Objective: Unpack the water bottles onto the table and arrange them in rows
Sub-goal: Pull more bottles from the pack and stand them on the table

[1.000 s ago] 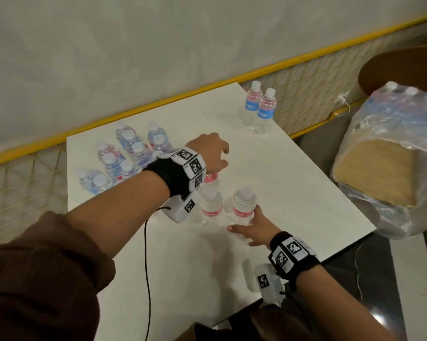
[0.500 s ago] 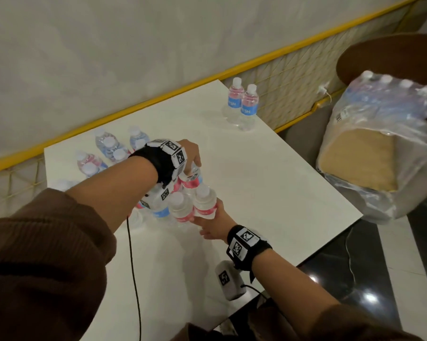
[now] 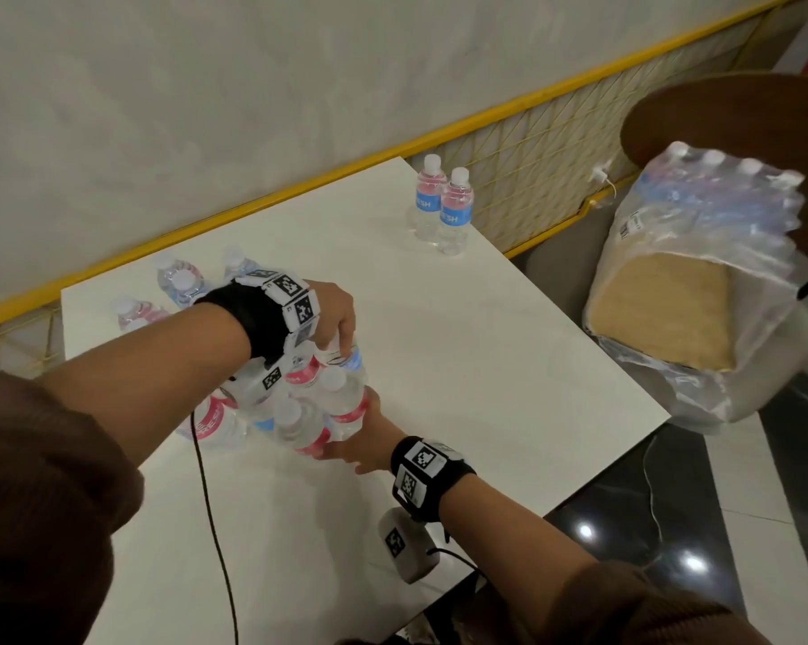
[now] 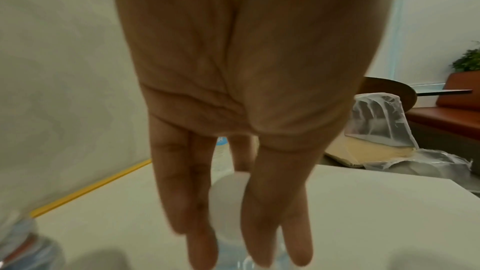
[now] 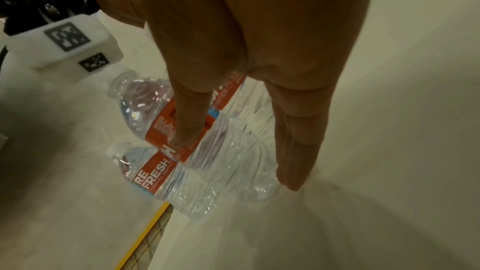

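Note:
A cluster of small water bottles [image 3: 318,402] with red and blue labels stands at the middle of the white table [image 3: 462,342]. My left hand [image 3: 337,318] reaches down onto it, fingertips pinched around one bottle's white cap [image 4: 228,202]. From the near right side my right hand [image 3: 362,446] presses straight fingers [image 5: 183,128] against the red-labelled bottles [image 5: 168,122]. More bottles [image 3: 178,281] stand at the back left, partly hidden by my left arm. Two bottles [image 3: 441,207] stand together at the back right corner.
A shrink-wrapped pack of bottles [image 3: 704,216], torn open over a cardboard tray [image 3: 662,309], sits on a chair right of the table. A yellow mesh railing [image 3: 509,146] runs behind the table. A black cable [image 3: 211,505] trails across the table's near side.
Both hands have slid the cluster of bottles leftward across the table, closer to the bottles at the back left. My right hand has stayed pressed against the cluster's near side.

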The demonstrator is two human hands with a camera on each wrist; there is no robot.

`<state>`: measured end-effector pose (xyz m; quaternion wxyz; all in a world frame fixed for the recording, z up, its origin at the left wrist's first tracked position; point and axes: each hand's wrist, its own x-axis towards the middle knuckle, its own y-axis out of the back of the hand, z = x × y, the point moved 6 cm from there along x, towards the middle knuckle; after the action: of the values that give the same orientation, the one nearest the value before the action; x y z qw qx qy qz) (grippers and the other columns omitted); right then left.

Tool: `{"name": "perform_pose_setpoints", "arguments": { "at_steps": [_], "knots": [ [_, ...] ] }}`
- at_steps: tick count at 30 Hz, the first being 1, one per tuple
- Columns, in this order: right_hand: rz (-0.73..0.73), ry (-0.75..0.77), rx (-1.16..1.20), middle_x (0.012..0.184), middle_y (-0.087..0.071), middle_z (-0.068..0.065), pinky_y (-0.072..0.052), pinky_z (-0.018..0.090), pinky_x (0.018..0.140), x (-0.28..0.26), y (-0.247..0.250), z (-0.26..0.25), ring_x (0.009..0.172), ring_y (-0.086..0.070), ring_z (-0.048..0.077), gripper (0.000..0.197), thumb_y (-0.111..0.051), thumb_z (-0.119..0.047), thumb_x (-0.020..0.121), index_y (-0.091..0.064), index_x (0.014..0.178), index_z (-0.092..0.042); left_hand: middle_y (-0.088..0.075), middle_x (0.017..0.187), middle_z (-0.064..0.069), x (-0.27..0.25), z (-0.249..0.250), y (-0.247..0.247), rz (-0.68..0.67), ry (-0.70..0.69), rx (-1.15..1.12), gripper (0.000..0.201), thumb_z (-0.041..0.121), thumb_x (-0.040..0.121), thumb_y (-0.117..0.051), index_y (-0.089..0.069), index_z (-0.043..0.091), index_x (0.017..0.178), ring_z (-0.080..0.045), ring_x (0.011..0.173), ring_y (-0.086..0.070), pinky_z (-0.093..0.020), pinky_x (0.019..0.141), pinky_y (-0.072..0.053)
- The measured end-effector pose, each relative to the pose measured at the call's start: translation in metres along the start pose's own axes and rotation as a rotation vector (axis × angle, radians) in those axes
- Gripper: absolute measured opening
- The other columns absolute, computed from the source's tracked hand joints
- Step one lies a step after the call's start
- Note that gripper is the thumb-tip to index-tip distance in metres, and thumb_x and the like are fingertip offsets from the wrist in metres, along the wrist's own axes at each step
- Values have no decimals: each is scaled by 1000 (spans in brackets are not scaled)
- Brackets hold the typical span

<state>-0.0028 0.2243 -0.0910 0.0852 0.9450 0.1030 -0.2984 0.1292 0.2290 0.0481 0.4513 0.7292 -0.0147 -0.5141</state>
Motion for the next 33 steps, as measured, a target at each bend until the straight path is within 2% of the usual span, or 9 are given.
{"name": "perform_pose_setpoints", "arguments": {
  "at_steps": [3, 7, 10, 16, 19, 22, 26, 30, 33],
  "knots": [
    [-50, -60, -29, 139, -44, 10, -51, 38, 81, -7, 12, 2, 89, -52, 18, 114, -77, -24, 77, 14, 146, -27, -60, 129, -1, -6, 4, 14, -33, 47, -15, 36, 11, 82, -66, -67, 21, 117, -16, 108, -57, -20, 81, -38],
    [-83, -168, -21, 106, -59, 11, -50, 31, 71, -20, 63, 17, 87, -57, 22, 86, -74, -20, 80, -20, 147, -20, -51, 133, 3, -6, 38, 51, 144, 35, 18, 35, 29, 89, -61, -59, 25, 124, -18, 121, -49, -25, 93, -40],
    [-50, -195, -56, 103, -61, 11, -52, 29, 71, -38, 122, 32, 91, -60, 22, 67, -73, -20, 81, -40, 139, -13, -45, 140, -1, 14, 87, 75, 247, -66, -31, 37, 33, 92, -56, -56, 23, 127, -21, 127, -44, -31, 105, -36],
    [191, -208, 23, 103, -64, 8, -50, 28, 76, -92, 261, 63, 87, -59, 16, 53, -72, -22, 80, -51, 128, -13, -6, 158, -13, 78, 214, 129, 393, -268, -129, 38, 32, 91, -55, -55, 31, 129, -29, 147, -8, -42, 117, -22],
    [294, -209, 97, 101, -63, 4, -49, 25, 74, -117, 319, 79, 83, -58, 12, 48, -73, -21, 79, -53, 123, -16, 15, 159, -5, 109, 264, 159, 478, -309, -179, 37, 26, 90, -57, -58, 36, 125, -27, 147, 12, -47, 117, -21],
    [397, -194, 154, 101, -61, 2, -48, 27, 75, -134, 366, 94, 86, -58, 15, 45, -74, -20, 78, -55, 119, -17, 24, 156, 4, 140, 299, 177, 519, -309, -182, 43, 17, 88, -59, -58, 38, 126, -27, 147, 11, -48, 113, -28],
    [516, -173, 156, 96, -62, 4, -50, 32, 78, -144, 419, 100, 85, -59, 18, 42, -69, -10, 81, -55, 120, -12, -10, 159, 7, 180, 307, 189, 566, -282, -417, 57, 3, 91, -45, -37, 28, 142, -25, 134, -39, -32, 97, -45],
    [633, -149, 132, 115, -56, 7, -48, 40, 94, -135, 458, 89, 102, -56, 22, 50, -64, -11, 86, -44, 132, -13, -48, 143, 0, 187, 295, 206, 809, -339, -468, 48, -9, 87, -45, -58, 13, 127, -21, 125, -52, -32, 107, -40],
    [729, -122, 26, 136, -49, 9, -42, 39, 104, -116, 484, 69, 123, -50, 28, 53, -58, -16, 91, -38, 139, -14, -56, 136, -4, 171, 292, 212, 879, -412, -466, 49, -10, 84, -46, -62, 11, 125, -23, 119, -57, -34, 105, -43]
  ]
}}
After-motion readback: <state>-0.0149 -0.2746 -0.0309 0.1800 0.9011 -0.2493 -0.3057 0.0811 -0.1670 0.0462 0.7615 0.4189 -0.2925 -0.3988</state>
